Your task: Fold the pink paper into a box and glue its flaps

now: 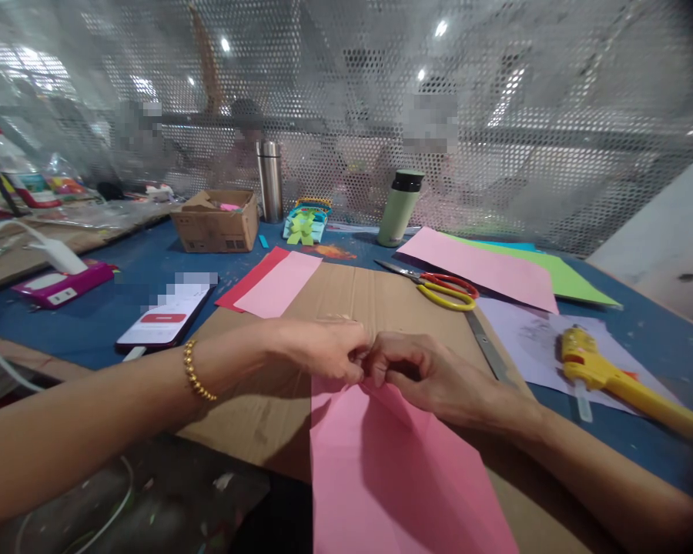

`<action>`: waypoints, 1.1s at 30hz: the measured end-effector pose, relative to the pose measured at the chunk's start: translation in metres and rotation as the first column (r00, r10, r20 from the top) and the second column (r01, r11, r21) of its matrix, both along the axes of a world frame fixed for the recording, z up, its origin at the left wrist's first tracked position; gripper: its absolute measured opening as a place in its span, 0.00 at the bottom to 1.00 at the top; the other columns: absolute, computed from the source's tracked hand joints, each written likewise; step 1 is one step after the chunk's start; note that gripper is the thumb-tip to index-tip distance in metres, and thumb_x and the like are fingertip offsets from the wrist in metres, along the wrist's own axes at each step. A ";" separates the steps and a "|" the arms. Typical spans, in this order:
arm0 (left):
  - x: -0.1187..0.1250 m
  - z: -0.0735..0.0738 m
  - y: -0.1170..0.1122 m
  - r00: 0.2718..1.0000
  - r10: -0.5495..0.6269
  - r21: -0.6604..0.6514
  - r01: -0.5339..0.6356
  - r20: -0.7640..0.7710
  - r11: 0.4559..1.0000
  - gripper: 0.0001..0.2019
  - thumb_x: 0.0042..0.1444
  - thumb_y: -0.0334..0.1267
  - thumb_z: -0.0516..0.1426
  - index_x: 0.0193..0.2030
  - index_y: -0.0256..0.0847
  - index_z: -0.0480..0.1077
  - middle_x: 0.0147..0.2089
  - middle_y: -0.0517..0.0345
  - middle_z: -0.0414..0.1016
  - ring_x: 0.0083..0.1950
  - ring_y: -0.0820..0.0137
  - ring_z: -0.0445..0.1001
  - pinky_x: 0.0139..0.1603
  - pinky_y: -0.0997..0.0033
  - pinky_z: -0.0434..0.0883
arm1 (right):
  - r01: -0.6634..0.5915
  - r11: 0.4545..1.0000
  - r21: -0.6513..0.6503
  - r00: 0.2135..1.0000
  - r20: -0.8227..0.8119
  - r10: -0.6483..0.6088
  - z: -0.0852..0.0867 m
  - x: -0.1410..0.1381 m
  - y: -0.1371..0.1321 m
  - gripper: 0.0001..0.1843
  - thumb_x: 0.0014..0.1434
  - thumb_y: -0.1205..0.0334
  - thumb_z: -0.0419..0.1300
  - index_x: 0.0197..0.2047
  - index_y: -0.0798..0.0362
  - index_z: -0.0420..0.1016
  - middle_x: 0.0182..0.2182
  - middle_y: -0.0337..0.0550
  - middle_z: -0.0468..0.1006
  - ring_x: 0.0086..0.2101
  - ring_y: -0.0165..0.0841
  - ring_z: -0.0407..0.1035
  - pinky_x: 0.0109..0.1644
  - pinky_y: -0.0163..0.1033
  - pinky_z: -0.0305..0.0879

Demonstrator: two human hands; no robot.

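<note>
A large sheet of pink paper [393,477] hangs from my fingers over the near edge of the cardboard [266,415]. My left hand [329,348] pinches its upper edge, fingers bent and closed. Right beside it my right hand [421,373] grips the same edge between thumb and fingers, and the fingertips of both hands almost meet. The paper looks creased or gathered where they hold it; the exact fold is hidden by the fingers. Past my right hand lie scissors [447,291] with red and yellow handles, and a metal ruler [488,346].
Left are a phone [167,312] and a purple power strip [66,285] with a white cable. Behind stand a cardboard box [216,223], a steel flask [270,185] and a green tumbler [401,208]. A yellow glue gun [606,373] and coloured sheets [485,269] lie right.
</note>
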State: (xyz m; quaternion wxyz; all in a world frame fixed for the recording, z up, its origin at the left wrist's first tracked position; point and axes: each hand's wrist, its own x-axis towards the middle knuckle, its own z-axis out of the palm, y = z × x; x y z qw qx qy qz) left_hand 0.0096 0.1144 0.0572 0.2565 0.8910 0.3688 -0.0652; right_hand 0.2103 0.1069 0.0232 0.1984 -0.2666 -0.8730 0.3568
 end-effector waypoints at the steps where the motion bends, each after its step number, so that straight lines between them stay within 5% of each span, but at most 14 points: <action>1: 0.000 0.000 0.000 1.000 0.003 -0.002 -0.003 -0.004 1.000 0.10 0.54 0.37 0.54 0.40 0.40 0.74 0.36 0.55 0.73 0.35 0.68 0.69 0.34 0.70 0.66 | 0.001 1.000 -0.006 1.000 0.003 -0.001 0.001 0.000 0.000 0.12 0.56 0.78 0.55 0.32 0.53 0.75 0.32 0.38 0.79 0.34 0.29 0.72 0.39 0.32 0.66; 12: 0.000 -0.001 0.007 0.996 -0.091 -0.030 0.091 0.021 0.995 0.10 0.57 0.34 0.52 0.41 0.39 0.73 0.36 0.56 0.72 0.37 0.68 0.68 0.36 0.71 0.66 | -0.006 1.000 -0.021 1.000 -0.019 0.006 -0.001 -0.001 0.002 0.12 0.56 0.77 0.54 0.31 0.53 0.75 0.33 0.38 0.79 0.34 0.28 0.72 0.40 0.32 0.66; 19: 0.002 0.002 0.005 0.998 -0.047 0.043 0.048 -0.035 0.998 0.10 0.63 0.35 0.47 0.45 0.37 0.67 0.41 0.53 0.72 0.41 0.68 0.68 0.41 0.70 0.67 | -0.004 1.000 -0.030 1.000 -0.014 0.003 -0.002 0.000 0.002 0.12 0.55 0.79 0.54 0.33 0.54 0.75 0.34 0.39 0.80 0.36 0.30 0.73 0.42 0.34 0.68; 33: -0.005 0.000 0.011 0.995 -0.087 -0.080 0.091 0.054 0.993 0.09 0.56 0.40 0.56 0.41 0.38 0.70 0.35 0.59 0.68 0.37 0.70 0.66 0.35 0.73 0.64 | -0.009 1.000 0.014 1.000 0.004 0.008 0.000 -0.001 0.000 0.14 0.55 0.80 0.54 0.33 0.54 0.77 0.34 0.37 0.80 0.36 0.28 0.74 0.43 0.32 0.68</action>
